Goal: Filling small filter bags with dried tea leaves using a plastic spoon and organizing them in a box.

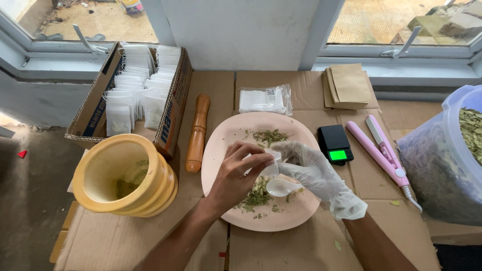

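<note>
Two hands over my pink plate [226, 145]: left hand [238, 173] pinched on white sachet [268, 161]; gloved right hand [314, 173] clamped on white spoon [281, 187]; crushed leaves [257, 196] remain; filled sachets boxed [133, 95].

Left hand [236, 175] bare; right hand [314, 173] white-gloved.

One head-worn camera looks steeply down from close above the pink plate [221, 150], facing the windowed wall beyond it.
</note>
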